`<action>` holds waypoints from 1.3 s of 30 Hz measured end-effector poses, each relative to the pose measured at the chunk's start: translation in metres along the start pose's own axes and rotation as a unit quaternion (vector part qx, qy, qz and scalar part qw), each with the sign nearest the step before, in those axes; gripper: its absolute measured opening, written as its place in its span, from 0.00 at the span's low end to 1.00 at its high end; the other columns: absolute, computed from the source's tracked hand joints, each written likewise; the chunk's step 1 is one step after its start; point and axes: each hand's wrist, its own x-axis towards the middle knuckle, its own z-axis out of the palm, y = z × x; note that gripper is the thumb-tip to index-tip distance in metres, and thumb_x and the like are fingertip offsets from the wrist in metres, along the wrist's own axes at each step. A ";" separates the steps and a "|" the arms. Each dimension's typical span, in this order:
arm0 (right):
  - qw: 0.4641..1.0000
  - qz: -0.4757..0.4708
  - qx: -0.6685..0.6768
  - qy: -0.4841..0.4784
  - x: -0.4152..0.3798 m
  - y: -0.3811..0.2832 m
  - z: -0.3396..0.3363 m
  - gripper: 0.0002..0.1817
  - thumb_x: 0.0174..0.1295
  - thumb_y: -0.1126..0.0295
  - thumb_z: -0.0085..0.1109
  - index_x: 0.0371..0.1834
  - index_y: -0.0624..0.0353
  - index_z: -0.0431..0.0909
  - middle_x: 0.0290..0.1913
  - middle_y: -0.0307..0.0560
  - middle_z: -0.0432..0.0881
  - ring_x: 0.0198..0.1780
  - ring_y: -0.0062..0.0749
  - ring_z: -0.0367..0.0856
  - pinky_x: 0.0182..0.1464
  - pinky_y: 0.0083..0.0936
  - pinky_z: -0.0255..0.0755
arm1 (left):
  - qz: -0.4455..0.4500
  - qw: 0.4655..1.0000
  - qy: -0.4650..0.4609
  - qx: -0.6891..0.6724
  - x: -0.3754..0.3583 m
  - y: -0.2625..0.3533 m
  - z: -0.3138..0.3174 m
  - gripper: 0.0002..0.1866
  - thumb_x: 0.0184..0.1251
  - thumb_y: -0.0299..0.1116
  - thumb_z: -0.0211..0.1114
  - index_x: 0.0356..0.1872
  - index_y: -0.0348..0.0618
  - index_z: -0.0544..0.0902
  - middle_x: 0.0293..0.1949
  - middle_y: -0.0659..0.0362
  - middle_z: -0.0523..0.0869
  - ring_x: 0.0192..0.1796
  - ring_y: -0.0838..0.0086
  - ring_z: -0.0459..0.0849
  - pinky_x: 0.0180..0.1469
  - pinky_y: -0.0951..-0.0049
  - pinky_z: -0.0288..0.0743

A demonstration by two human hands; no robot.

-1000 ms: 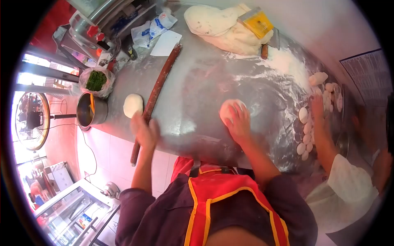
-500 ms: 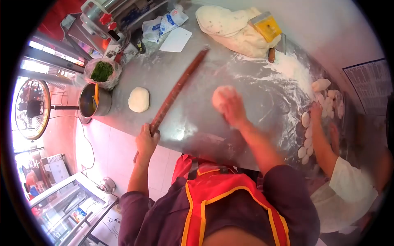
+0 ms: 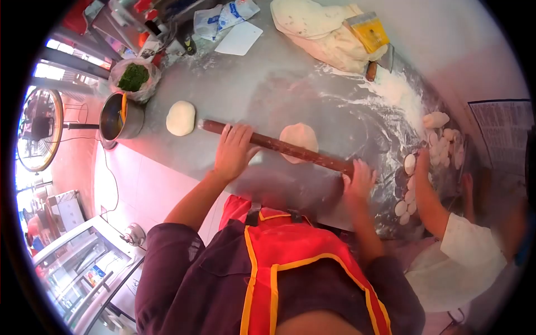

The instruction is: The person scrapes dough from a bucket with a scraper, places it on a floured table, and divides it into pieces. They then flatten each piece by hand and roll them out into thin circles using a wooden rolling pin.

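A long brown rolling pin (image 3: pixel 279 146) lies across a flattened round of dough (image 3: pixel 300 137) on the metal table (image 3: pixel 234 84). My left hand (image 3: pixel 234 152) rests on the pin near its left end, fingers laid over the wood. At the pin's right end is my right hand (image 3: pixel 360 181), with its fingers around the tip and slightly blurred. The dough round shows on both sides of the pin, between my hands. Another ball of dough (image 3: pixel 181 118) sits just left of the pin's left end, apart from it.
A large dough mass (image 3: pixel 318 33) with a yellow scraper (image 3: pixel 367 32) is at the back. Loose flour (image 3: pixel 399 100) and small dough pieces (image 3: pixel 441 148) lie right, beside a co-worker's arm (image 3: pixel 427 195). A pot (image 3: pixel 120 117) and bagged greens (image 3: pixel 134 77) stand left.
The rolling pin has swung from a steep slant to lie across the dough. My right hand has left the dough for the pin's right end; my left hand has moved up and right.
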 end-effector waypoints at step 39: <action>0.998 0.054 0.023 0.006 -0.014 -0.022 0.033 0.32 0.72 0.59 0.44 0.76 0.62 0.57 0.76 0.56 0.60 0.77 0.52 0.57 0.76 0.57 0.43 | -0.057 0.995 -0.078 0.014 0.015 -0.013 0.018 0.40 0.66 0.50 0.63 0.72 0.36 0.63 0.75 0.48 0.61 0.80 0.58 0.52 0.77 0.47 0.44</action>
